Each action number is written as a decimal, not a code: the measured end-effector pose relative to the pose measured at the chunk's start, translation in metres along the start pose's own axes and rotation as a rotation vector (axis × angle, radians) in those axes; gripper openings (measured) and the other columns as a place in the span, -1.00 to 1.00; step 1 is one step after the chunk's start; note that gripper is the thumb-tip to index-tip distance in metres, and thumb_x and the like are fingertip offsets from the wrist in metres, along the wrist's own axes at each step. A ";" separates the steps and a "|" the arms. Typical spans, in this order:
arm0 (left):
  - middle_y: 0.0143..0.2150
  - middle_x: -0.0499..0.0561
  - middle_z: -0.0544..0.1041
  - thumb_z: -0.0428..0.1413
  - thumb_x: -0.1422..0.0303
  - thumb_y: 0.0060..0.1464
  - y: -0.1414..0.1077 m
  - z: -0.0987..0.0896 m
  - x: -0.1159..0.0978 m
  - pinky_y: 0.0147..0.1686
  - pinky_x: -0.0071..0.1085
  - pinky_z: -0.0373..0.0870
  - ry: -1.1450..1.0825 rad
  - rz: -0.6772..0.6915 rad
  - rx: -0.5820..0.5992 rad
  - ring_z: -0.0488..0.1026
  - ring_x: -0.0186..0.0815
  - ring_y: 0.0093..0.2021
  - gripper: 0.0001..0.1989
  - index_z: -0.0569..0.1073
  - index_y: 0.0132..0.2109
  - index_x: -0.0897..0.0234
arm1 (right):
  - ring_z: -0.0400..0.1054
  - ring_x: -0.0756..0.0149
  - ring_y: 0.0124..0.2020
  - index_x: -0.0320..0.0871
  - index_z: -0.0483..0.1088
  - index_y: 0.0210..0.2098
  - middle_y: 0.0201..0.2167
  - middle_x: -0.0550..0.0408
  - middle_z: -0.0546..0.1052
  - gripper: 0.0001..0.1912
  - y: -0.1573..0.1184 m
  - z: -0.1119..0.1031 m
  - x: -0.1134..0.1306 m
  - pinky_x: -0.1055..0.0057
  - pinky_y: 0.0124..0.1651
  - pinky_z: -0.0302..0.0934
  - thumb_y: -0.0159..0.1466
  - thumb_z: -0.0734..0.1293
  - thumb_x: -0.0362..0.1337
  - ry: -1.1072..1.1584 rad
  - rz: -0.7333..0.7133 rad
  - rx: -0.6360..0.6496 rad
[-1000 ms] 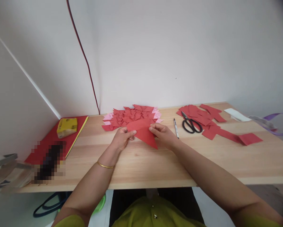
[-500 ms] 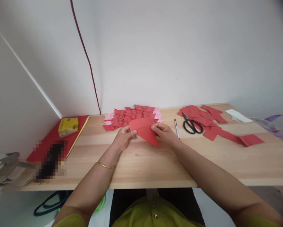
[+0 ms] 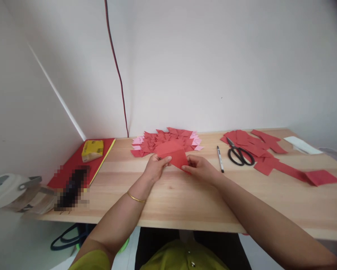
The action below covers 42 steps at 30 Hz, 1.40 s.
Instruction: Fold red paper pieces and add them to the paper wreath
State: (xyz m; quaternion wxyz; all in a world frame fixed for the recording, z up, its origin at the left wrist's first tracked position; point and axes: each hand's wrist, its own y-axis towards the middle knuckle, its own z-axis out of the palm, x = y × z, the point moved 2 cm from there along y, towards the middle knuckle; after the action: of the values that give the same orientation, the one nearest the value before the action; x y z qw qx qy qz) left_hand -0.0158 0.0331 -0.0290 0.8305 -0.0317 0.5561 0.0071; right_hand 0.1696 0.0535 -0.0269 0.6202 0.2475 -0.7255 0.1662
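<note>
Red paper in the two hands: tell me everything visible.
The red paper looks matte, with a faint crease or edge across it. The left hand pinches its left side, thumb on top; the right hand holds its lower right corner. It partly hides a pile of folded red and pink pieces. Whether it touches the table is unclear.

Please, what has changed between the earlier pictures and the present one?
The right hand has moved down along the red paper, its fingers now at the paper's lower corner. The view turned a little left. The left hand still holds the other side. Scissors and pen lie as before.
</note>
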 end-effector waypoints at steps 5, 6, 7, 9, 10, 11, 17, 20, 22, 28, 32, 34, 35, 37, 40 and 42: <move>-0.47 0.02 0.53 0.36 0.35 -0.32 -0.005 0.009 0.007 -0.40 -0.43 0.32 -0.022 -0.126 0.118 0.38 -0.43 -0.51 -0.70 0.52 -0.37 0.40 | 0.16 0.41 -0.51 -0.16 0.40 -0.36 -0.50 0.16 0.35 -0.76 0.001 0.001 -0.001 0.45 -0.45 0.06 0.14 0.35 -0.10 -0.027 -0.024 -0.040; -0.50 0.01 0.52 0.37 0.35 -0.35 -0.006 0.009 0.007 -0.42 -0.43 0.30 -0.003 -0.125 0.117 0.35 -0.44 -0.54 -0.70 0.52 -0.40 0.40 | 0.16 0.41 -0.50 -0.16 0.40 -0.36 -0.49 0.15 0.36 -0.77 0.001 0.001 -0.001 0.45 -0.45 0.06 0.14 0.35 -0.10 -0.032 -0.027 -0.042; -0.51 0.01 0.51 0.37 0.35 -0.35 -0.006 0.010 0.008 -0.43 -0.44 0.30 0.017 -0.125 0.110 0.35 -0.44 -0.55 -0.71 0.51 -0.43 0.41 | 0.17 0.41 -0.49 -0.16 0.40 -0.36 -0.47 0.14 0.37 -0.77 0.001 0.001 -0.002 0.45 -0.44 0.06 0.14 0.35 -0.11 -0.034 -0.027 -0.028; -0.57 0.00 0.49 0.36 0.35 -0.33 -0.005 0.008 0.008 -0.44 -0.44 0.28 0.054 -0.105 0.051 0.36 -0.43 -0.56 -0.74 0.49 -0.48 0.41 | 0.18 0.41 -0.48 -0.17 0.40 -0.34 -0.45 0.14 0.38 -0.77 0.000 0.002 -0.003 0.46 -0.43 0.06 0.13 0.36 -0.12 -0.028 -0.017 0.014; -0.60 -0.01 0.47 0.36 0.34 -0.33 -0.004 0.007 0.008 -0.44 -0.44 0.28 0.064 -0.098 0.026 0.36 -0.43 -0.56 -0.74 0.48 -0.49 0.41 | 0.18 0.41 -0.48 -0.17 0.40 -0.34 -0.45 0.14 0.37 -0.76 0.000 0.003 -0.004 0.46 -0.44 0.06 0.13 0.36 -0.12 -0.027 -0.009 0.031; -0.61 -0.01 0.46 0.36 0.34 -0.33 -0.003 0.006 0.008 -0.43 -0.45 0.28 0.067 -0.095 0.006 0.36 -0.43 -0.56 -0.74 0.47 -0.51 0.41 | 0.17 0.42 -0.48 -0.17 0.40 -0.35 -0.46 0.15 0.36 -0.76 0.000 0.003 -0.004 0.47 -0.44 0.05 0.12 0.36 -0.12 -0.026 -0.001 0.041; -0.68 -0.09 0.38 0.36 0.34 -0.34 -0.002 0.003 0.003 -0.40 -0.43 0.30 -0.009 -0.033 -0.061 0.37 -0.42 -0.57 -0.70 0.38 -0.57 0.37 | 0.13 0.45 -0.51 -0.18 0.38 -0.39 -0.51 0.18 0.32 -0.76 -0.001 0.001 -0.003 0.48 -0.46 0.01 0.12 0.36 -0.12 -0.075 0.002 0.040; -0.67 -0.09 0.38 0.37 0.34 -0.34 -0.003 0.004 0.001 -0.43 -0.44 0.29 -0.016 -0.038 -0.028 0.34 -0.45 -0.58 -0.71 0.41 -0.54 0.39 | 0.13 0.44 -0.52 -0.19 0.38 -0.40 -0.50 0.18 0.33 -0.74 -0.002 0.000 -0.005 0.49 -0.47 0.01 0.10 0.37 -0.10 -0.089 0.024 0.053; -0.65 -0.09 0.39 0.37 0.34 -0.35 -0.004 0.005 0.001 -0.43 -0.43 0.29 -0.027 -0.066 -0.015 0.33 -0.45 -0.58 -0.70 0.43 -0.51 0.40 | 0.14 0.44 -0.51 -0.19 0.38 -0.40 -0.51 0.18 0.33 -0.73 -0.002 -0.001 -0.006 0.49 -0.47 0.01 0.10 0.36 -0.09 -0.094 0.037 0.062; -0.63 -0.09 0.40 0.38 0.34 -0.39 -0.003 0.005 0.003 -0.42 -0.43 0.31 -0.054 -0.049 -0.023 0.31 -0.47 -0.59 -0.68 0.43 -0.51 0.40 | 0.17 0.43 -0.49 -0.17 0.36 -0.41 -0.50 0.18 0.34 -0.74 -0.002 -0.003 -0.005 0.48 -0.44 0.05 0.11 0.36 -0.08 -0.081 0.038 0.074; -0.66 -0.10 0.37 0.38 0.32 -0.38 -0.002 0.003 0.004 -0.43 -0.44 0.30 -0.045 -0.055 -0.047 0.29 -0.48 -0.60 -0.67 0.39 -0.55 0.39 | 0.17 0.43 -0.50 -0.17 0.38 -0.38 -0.51 0.17 0.34 -0.72 -0.001 -0.005 -0.004 0.48 -0.46 0.04 0.11 0.36 -0.06 -0.091 0.044 0.089; -0.66 -0.10 0.36 0.38 0.32 -0.37 -0.001 0.002 0.004 -0.43 -0.44 0.31 -0.056 -0.048 -0.055 0.29 -0.49 -0.60 -0.66 0.37 -0.57 0.38 | 0.15 0.45 -0.52 -0.18 0.38 -0.40 -0.53 0.19 0.32 -0.71 -0.001 -0.006 -0.003 0.48 -0.47 0.03 0.10 0.37 -0.06 -0.096 0.030 0.083; -0.67 -0.11 0.35 0.38 0.32 -0.36 -0.001 0.002 0.004 -0.42 -0.44 0.31 -0.068 -0.043 -0.058 0.29 -0.49 -0.60 -0.66 0.36 -0.57 0.38 | 0.14 0.45 -0.53 -0.18 0.37 -0.41 -0.54 0.20 0.32 -0.71 -0.002 -0.007 -0.002 0.49 -0.47 0.02 0.10 0.37 -0.06 -0.091 0.023 0.085; -0.67 -0.12 0.34 0.38 0.33 -0.35 -0.001 0.001 0.004 -0.40 -0.43 0.32 -0.090 -0.054 -0.049 0.29 -0.49 -0.59 -0.66 0.36 -0.56 0.38 | 0.15 0.45 -0.53 -0.18 0.36 -0.42 -0.54 0.19 0.32 -0.72 -0.003 -0.006 -0.001 0.49 -0.47 0.03 0.11 0.37 -0.07 -0.072 0.020 0.106; -0.65 -0.11 0.36 0.38 0.33 -0.34 -0.001 0.001 0.005 -0.39 -0.41 0.33 -0.095 -0.075 -0.014 0.29 -0.49 -0.59 -0.68 0.38 -0.53 0.38 | 0.25 0.39 -0.45 -0.17 0.39 -0.37 -0.46 0.14 0.40 -0.74 -0.004 -0.004 0.002 0.46 -0.41 0.13 0.11 0.37 -0.09 -0.041 0.021 0.142; -0.61 -0.07 0.41 0.37 0.33 -0.34 -0.003 0.002 0.006 -0.41 -0.42 0.30 -0.050 -0.079 0.013 0.31 -0.47 -0.57 -0.70 0.42 -0.51 0.40 | 0.34 0.29 -0.33 -0.15 0.43 -0.24 -0.33 0.07 0.47 -0.71 -0.004 -0.003 0.006 0.39 -0.29 0.22 0.11 0.39 -0.12 -0.007 -0.009 0.131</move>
State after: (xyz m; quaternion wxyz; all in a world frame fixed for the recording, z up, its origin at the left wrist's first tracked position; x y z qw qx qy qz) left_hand -0.0116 0.0305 -0.0332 0.8440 -0.0478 0.5335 -0.0286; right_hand 0.1735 0.0504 -0.0212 0.6009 0.2915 -0.7141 0.2098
